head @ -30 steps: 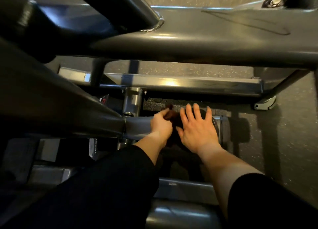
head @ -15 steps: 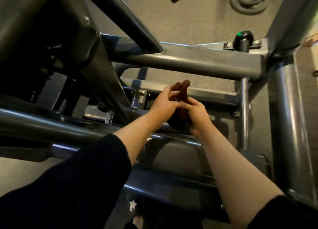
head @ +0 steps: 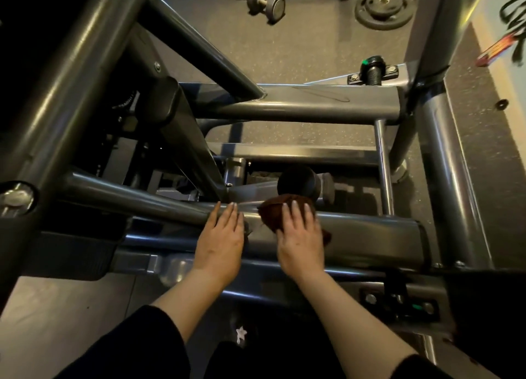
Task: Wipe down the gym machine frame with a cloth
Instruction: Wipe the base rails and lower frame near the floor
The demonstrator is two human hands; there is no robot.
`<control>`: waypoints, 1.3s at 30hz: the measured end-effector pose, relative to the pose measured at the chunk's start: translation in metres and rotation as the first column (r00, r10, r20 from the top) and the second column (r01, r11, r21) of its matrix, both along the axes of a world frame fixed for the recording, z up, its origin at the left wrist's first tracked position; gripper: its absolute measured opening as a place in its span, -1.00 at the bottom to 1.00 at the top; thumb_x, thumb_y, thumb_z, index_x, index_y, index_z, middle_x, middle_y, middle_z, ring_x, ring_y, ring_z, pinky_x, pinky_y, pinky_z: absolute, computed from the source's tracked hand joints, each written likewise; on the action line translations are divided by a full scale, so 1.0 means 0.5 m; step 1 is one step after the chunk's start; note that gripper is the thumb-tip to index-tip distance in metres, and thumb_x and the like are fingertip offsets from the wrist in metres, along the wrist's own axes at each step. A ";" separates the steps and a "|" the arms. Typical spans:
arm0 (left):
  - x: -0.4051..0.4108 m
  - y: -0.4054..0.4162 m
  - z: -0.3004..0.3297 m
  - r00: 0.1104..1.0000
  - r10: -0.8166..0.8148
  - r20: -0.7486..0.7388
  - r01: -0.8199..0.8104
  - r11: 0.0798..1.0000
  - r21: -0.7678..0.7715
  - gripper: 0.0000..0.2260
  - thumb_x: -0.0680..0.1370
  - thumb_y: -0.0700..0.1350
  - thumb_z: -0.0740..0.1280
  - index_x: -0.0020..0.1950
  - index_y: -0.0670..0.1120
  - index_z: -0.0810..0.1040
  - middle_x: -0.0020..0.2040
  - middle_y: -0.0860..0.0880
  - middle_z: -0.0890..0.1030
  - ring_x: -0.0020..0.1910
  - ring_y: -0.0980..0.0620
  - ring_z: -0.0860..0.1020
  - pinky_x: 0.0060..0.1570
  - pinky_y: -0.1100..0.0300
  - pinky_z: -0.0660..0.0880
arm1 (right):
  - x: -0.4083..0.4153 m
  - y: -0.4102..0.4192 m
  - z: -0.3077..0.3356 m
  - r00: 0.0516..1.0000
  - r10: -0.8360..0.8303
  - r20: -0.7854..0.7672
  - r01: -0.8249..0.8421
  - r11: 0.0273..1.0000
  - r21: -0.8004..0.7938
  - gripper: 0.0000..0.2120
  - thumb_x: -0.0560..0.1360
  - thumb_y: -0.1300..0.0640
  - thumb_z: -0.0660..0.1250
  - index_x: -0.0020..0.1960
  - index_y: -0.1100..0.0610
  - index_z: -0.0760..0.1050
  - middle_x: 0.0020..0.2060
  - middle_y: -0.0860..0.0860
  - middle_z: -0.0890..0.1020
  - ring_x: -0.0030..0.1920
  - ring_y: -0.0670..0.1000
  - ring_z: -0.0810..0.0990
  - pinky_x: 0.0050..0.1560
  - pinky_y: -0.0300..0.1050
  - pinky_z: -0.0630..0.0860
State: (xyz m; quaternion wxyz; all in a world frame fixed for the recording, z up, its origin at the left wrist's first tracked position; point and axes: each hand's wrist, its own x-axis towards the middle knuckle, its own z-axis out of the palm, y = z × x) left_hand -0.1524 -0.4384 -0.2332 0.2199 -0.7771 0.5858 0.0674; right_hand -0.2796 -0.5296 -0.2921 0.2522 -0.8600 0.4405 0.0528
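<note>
Head view: the right hand (head: 300,243) lies flat, fingers (head: 294,212) straight, pressing a dark brown cloth (head: 273,210) onto the grey frame beam (head: 370,233) nearest the person. The left hand (head: 220,245) rests just beside it on the same beam, fingers relaxed and grasping nothing. To wipe well, keep the palm flat over the cloth, apply even pressure and draw it along the beam toward the right-hand joint; use the left hand as a brace. Most of the cloth is hidden beneath the right hand. The beam's underside and the dark recess at left cannot be made out.
</note>
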 end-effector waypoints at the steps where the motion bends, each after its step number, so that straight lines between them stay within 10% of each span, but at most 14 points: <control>1: -0.003 -0.001 -0.001 1.000 0.011 0.004 -0.011 1.000 -0.003 -0.43 0.64 -0.09 0.08 0.57 -0.22 -0.08 0.59 -0.20 -0.06 0.57 -0.10 -0.15 0.39 -0.05 -0.43 | 0.027 0.023 0.004 0.998 0.060 -0.006 -0.060 0.998 0.002 -0.42 0.67 -0.02 0.00 0.59 0.06 -0.16 0.58 0.05 -0.13 0.56 0.11 -0.26 0.53 0.09 -0.25; 7: 0.000 0.012 0.000 0.999 -0.011 0.039 0.009 0.999 0.044 -0.35 0.63 -0.07 0.10 0.56 -0.26 -0.20 0.57 -0.22 -0.19 0.55 -0.12 -0.25 0.37 -0.06 -0.45 | 0.019 0.038 -0.005 0.945 0.320 -0.062 -0.321 0.947 0.003 -0.40 0.66 -0.10 -0.07 0.56 0.02 -0.28 0.52 -0.05 -0.31 0.52 0.05 -0.38 0.51 0.06 -0.31; 13: 0.001 0.025 0.005 0.998 -0.061 0.021 0.060 0.997 0.041 -0.37 0.64 -0.14 0.08 0.55 -0.27 -0.24 0.54 -0.25 -0.29 0.51 -0.14 -0.35 0.34 -0.07 -0.48 | -0.097 0.046 -0.011 0.955 0.232 -0.184 -0.249 0.966 -0.072 -0.37 0.53 -0.18 -0.02 0.51 0.11 0.24 0.50 0.08 0.27 0.53 0.16 0.14 0.49 0.16 0.11; 17: 0.001 0.023 -0.004 0.999 -0.053 0.008 0.053 0.998 0.014 -0.35 0.63 -0.14 0.10 0.54 -0.29 -0.25 0.54 -0.27 -0.29 0.52 -0.17 -0.33 0.36 -0.07 -0.46 | -0.024 0.050 -0.005 0.959 0.246 -0.140 -0.251 0.968 -0.021 -0.37 0.55 -0.19 -0.29 0.54 0.05 -0.31 0.53 0.01 -0.31 0.49 0.10 -0.47 0.47 0.08 -0.40; 19: 0.005 0.025 -0.008 0.998 -0.067 0.000 0.067 0.998 0.010 -0.35 0.63 -0.13 0.09 0.54 -0.29 -0.26 0.54 -0.25 -0.29 0.52 -0.16 -0.33 0.39 -0.07 -0.45 | 0.011 0.037 -0.002 0.955 0.276 -0.109 -0.281 0.959 -0.032 -0.42 0.64 -0.14 -0.20 0.52 0.04 -0.38 0.51 -0.01 -0.37 0.48 0.09 -0.47 0.45 0.09 -0.42; 26: 0.057 0.065 0.010 0.999 0.019 -0.028 -0.027 0.952 -0.305 -0.40 0.39 -0.23 0.44 0.42 -0.25 0.40 0.44 -0.22 0.38 0.50 -0.14 0.24 0.52 -0.09 0.06 | 0.126 -0.056 -0.004 0.977 0.209 -0.036 -0.204 0.973 0.110 -0.57 0.65 -0.10 -0.01 0.46 0.01 0.27 0.43 0.03 0.39 0.45 0.11 0.28 0.50 0.10 0.04; 34: 0.109 0.117 0.074 0.978 0.209 0.016 -0.189 0.912 -0.365 -0.28 0.41 -0.22 0.47 0.52 -0.20 0.26 0.56 -0.18 0.17 0.56 -0.12 0.09 0.54 -0.01 -0.15 | 0.123 -0.009 -0.018 0.937 0.136 0.321 -0.227 0.937 0.265 -0.57 0.64 -0.01 0.14 0.50 -0.09 0.25 0.51 -0.06 0.28 0.53 -0.02 0.11 0.52 -0.07 -0.08; 39: 0.091 0.110 0.056 0.947 0.321 0.009 -0.296 0.883 -0.364 -0.19 0.36 -0.21 0.51 0.53 -0.22 0.20 0.58 -0.18 0.09 0.57 -0.13 0.03 0.53 -0.05 -0.20 | 0.169 -0.043 -0.025 0.915 0.297 0.272 -0.372 0.883 0.288 -0.58 0.66 -0.02 0.08 0.52 -0.07 0.23 0.51 -0.10 0.28 0.52 -0.06 0.15 0.51 -0.10 -0.04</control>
